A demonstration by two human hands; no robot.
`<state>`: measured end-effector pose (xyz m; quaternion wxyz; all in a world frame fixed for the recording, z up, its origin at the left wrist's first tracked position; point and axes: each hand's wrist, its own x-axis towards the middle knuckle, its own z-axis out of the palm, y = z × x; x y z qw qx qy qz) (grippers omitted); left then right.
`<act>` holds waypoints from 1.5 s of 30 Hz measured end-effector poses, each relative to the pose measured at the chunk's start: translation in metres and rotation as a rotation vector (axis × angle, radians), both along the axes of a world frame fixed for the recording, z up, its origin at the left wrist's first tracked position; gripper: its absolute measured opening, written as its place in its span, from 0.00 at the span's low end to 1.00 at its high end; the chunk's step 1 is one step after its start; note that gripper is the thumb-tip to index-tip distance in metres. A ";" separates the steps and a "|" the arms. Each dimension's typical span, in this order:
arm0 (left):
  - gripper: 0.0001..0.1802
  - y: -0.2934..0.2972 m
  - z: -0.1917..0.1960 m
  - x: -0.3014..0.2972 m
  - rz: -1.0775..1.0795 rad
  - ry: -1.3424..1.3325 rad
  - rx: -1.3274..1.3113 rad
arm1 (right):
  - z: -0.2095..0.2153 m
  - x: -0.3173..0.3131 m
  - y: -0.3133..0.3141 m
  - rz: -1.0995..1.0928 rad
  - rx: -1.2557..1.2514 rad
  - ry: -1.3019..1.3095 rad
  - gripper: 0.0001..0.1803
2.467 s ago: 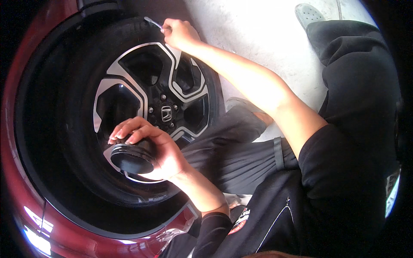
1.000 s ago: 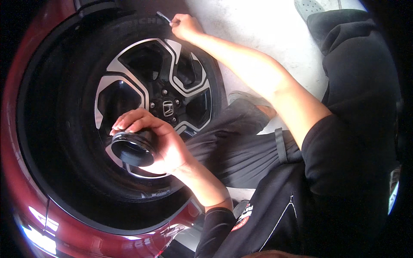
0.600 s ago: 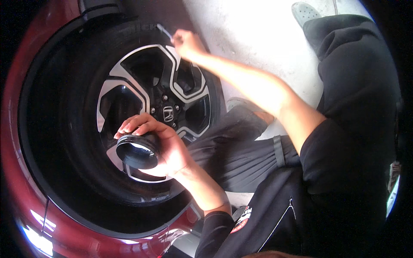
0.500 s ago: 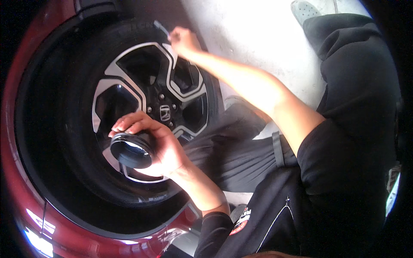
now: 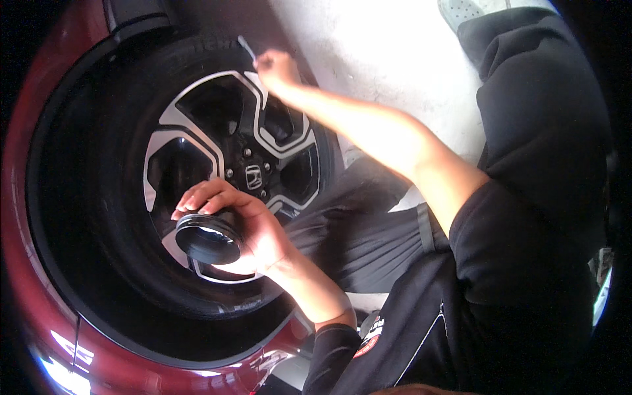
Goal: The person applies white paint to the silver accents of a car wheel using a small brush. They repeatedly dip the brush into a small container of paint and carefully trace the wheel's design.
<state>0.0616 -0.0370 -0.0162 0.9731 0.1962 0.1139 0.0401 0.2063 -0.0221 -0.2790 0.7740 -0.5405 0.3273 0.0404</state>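
My left hand (image 5: 253, 230) is wrapped round a black round jar (image 5: 209, 240), its open mouth facing me and a pale patch showing inside. The jar is held in front of the lower part of the wheel. Farther off, my right hand (image 5: 276, 69) pinches a slim, light-grey tool like a small brush (image 5: 246, 47). Its tip lies at the tyre's (image 5: 191, 56) upper sidewall, beside the raised lettering; contact is hard to tell. The silver and black alloy rim (image 5: 191, 135) with its bolts sits between my hands.
A dark red car body (image 5: 49, 283) and black wheel arch (image 5: 62, 250) curve round the tyre. Pale concrete floor (image 5: 375, 52) stretches beyond the wheel. My dark-trousered legs (image 5: 540, 99) are bent close by, with a grey perforated clog (image 5: 461, 13) at the top.
My right hand and the brush have shifted slightly down along the tyre. The jar in my left hand sits a little lower and to the right. The view has shifted slightly.
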 end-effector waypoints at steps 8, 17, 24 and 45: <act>0.14 -0.005 0.011 -0.002 -0.032 -0.030 -0.055 | 0.017 0.019 -0.014 -0.014 0.150 0.058 0.10; 0.13 -0.014 0.015 -0.004 -0.002 -0.074 -0.102 | 0.014 0.011 -0.005 -0.018 0.156 0.067 0.08; 0.13 0.011 0.011 -0.004 0.079 -0.015 -0.112 | 0.005 -0.026 0.045 0.065 0.056 -0.134 0.10; 0.14 0.004 0.008 -0.001 -0.051 -0.050 -0.199 | -0.051 0.026 0.008 -0.079 0.116 -0.453 0.08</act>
